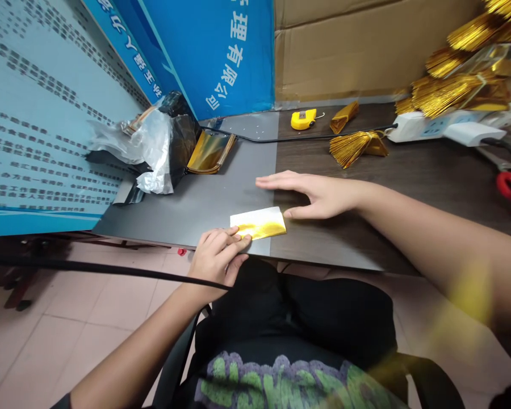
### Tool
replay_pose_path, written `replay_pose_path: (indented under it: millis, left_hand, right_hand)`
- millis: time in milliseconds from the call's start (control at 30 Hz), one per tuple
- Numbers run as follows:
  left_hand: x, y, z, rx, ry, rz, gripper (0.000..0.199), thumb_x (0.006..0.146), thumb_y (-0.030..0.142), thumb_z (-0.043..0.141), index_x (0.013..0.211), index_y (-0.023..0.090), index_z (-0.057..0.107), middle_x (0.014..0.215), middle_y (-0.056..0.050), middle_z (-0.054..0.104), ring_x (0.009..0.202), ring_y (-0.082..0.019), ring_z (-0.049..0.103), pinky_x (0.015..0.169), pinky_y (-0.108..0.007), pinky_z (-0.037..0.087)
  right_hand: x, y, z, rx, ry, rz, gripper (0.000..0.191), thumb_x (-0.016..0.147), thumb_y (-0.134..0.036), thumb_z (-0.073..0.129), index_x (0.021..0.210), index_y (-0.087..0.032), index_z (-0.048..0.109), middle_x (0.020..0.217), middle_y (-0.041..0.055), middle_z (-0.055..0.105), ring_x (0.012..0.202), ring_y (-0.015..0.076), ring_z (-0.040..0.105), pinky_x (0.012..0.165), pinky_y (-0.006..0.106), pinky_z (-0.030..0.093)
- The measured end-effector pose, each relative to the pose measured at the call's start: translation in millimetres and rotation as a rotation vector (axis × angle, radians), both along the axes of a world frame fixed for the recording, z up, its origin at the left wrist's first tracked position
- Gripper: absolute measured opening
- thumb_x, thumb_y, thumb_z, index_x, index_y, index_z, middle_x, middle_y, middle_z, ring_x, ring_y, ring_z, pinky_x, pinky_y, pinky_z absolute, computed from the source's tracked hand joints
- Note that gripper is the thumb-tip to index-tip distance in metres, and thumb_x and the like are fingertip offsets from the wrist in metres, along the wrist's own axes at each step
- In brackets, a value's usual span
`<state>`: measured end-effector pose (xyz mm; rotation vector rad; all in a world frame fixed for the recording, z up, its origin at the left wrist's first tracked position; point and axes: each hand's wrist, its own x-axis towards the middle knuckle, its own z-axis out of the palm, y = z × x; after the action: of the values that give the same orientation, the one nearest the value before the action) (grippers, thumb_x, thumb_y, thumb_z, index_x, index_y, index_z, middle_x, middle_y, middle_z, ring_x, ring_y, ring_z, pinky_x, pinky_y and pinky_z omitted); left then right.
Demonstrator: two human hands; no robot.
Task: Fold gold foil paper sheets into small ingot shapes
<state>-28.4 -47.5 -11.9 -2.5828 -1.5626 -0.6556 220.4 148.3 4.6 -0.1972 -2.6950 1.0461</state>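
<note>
A small rectangle of gold foil paper [262,223], its upper part white or shiny and its lower part gold, lies at the front edge of the table. My left hand [220,254] is at its lower left corner, with fingertips on the foil and the thumb below, near the table edge. My right hand [304,195] hovers or rests just above and right of the foil, fingers stretched out to the left and thumb apart, holding nothing. A stack of gold foil sheets [210,152] lies farther back on the left.
Behind are a crumpled plastic bag [159,142], a yellow tape measure [304,119], a fanned gold bundle [351,149], a folded gold piece [344,117] and a black cable [264,140]. A white power strip [421,126], red-handled scissors [509,184] and piled gold bundles [449,94] are at right.
</note>
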Motion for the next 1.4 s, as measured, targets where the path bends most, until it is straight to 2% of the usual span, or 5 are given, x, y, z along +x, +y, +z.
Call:
replay_pose_path:
  millis: [167, 500, 733, 967, 1400]
  left_hand:
    - [15.8, -5.1, 3.7, -0.024, 0.091, 0.046, 0.038, 0.09, 0.004, 0.053, 0.122, 0.022, 0.064, 0.091, -0.004, 0.066, 0.097, -0.02, 0.06, 0.076, -0.031, 0.041]
    - [9.4, 6.2, 12.6, -0.139, -0.137, 0.033, 0.027, 0.095, 0.008, 0.054, 0.108, 0.024, 0.071, 0.084, 0.0, 0.068, 0.079, -0.013, 0.055, 0.072, -0.027, 0.04]
    - [9.5, 25.8, 27.4, -0.291, -0.236, 0.086, 0.025, 0.095, 0.022, 0.062, 0.119, 0.022, 0.065, 0.086, 0.002, 0.073, 0.081, -0.011, 0.065, 0.078, -0.025, 0.048]
    - [12.0, 24.0, 20.5, -0.316, -0.35, 0.172, 0.032, 0.092, 0.019, 0.067, 0.122, 0.021, 0.059, 0.089, 0.005, 0.074, 0.082, -0.009, 0.069, 0.083, -0.024, 0.049]
    - [-6.5, 11.7, 15.0, -0.223, -0.276, 0.203, 0.02, 0.096, 0.031, 0.064, 0.114, 0.023, 0.066, 0.088, 0.003, 0.076, 0.083, -0.013, 0.061, 0.079, -0.029, 0.044]
  right_hand:
    - [-19.0, -23.1, -3.5, 0.102, 0.119, 0.14, 0.024, 0.1, -0.026, 0.058, 0.114, -0.016, 0.076, 0.117, 0.0116, 0.074, 0.115, 0.023, 0.062, 0.102, 0.04, 0.051]
    - [-20.8, -31.3, -4.4, 0.087, 0.087, 0.147, 0.02, 0.099, -0.021, 0.06, 0.108, -0.015, 0.076, 0.115, 0.0104, 0.074, 0.107, 0.0214, 0.06, 0.093, 0.037, 0.051]
    - [-34.2, -55.9, 0.4, 0.193, 0.024, -0.062, 0.018, 0.096, -0.033, 0.064, 0.096, -0.017, 0.073, 0.095, 0.0075, 0.069, 0.092, 0.0215, 0.056, 0.079, 0.034, 0.047]
    - [-44.0, -74.0, -0.6, 0.241, -0.077, -0.19, 0.02, 0.097, -0.031, 0.059, 0.088, -0.016, 0.069, 0.103, 0.011, 0.062, 0.093, 0.023, 0.049, 0.076, 0.036, 0.042]
    - [-46.1, -75.8, -1.3, 0.279, -0.143, -0.183, 0.03, 0.102, -0.031, 0.047, 0.092, -0.014, 0.069, 0.113, 0.0148, 0.062, 0.093, 0.0254, 0.044, 0.082, 0.042, 0.041]
